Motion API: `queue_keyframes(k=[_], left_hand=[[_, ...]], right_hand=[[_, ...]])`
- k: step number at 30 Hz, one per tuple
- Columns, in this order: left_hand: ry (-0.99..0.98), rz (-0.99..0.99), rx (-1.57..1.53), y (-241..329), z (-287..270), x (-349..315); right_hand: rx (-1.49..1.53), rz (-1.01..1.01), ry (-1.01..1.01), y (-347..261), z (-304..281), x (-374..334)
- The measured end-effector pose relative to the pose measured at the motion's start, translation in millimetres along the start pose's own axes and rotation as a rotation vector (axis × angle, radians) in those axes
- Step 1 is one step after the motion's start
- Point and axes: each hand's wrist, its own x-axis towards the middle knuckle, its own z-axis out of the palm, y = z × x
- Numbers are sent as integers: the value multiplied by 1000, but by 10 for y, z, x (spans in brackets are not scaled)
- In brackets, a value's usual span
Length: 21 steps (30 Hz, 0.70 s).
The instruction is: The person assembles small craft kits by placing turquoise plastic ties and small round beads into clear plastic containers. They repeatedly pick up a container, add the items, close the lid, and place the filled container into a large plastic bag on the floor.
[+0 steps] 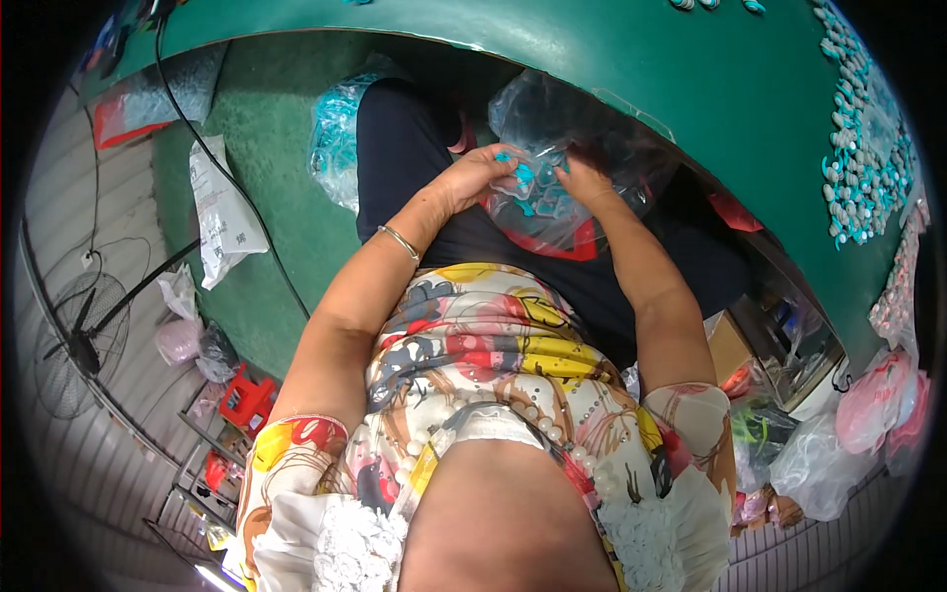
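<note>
A clear plastic bag [567, 229] with a red band near its bottom rests between my knees under the table edge. Small turquoise pieces [526, 178] show at its mouth and inside it. My left hand [477, 178] is closed at the bag's left side, its thumb and fingertips pinching a turquoise piece [504, 158]. Opposite it, my right hand [586, 182] reaches in at the bag's right side with bent fingers close together. A bit of turquoise shows by those fingertips, but what they grip is too small to make out.
The green tabletop [691, 74] curves over my lap. Many small turquoise-and-grey pieces [856, 148] lie at its right side. Another bag of turquoise pieces [336, 133] stands beside my left leg. A black cable [232, 178] hangs at left, near a fan [84, 340] and a red stool [247, 400].
</note>
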Motion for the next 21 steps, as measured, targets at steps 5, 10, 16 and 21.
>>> queue_keyframes(k=[5,10,16,21], left_hand=[[59,12,-64,-30,-7,-5],[52,-4,-128,-27,-60,-26],[60,-10,-146,-50,-87,-39],[60,-5,-168,-19,-50,-66]], right_hand=[[59,-145,-398,-154,-29,35],[77,-298,-538,-400,354,-211],[-43,-280,-668,-604,333,-115],[-135,-407,-698,-590,650,-180]])
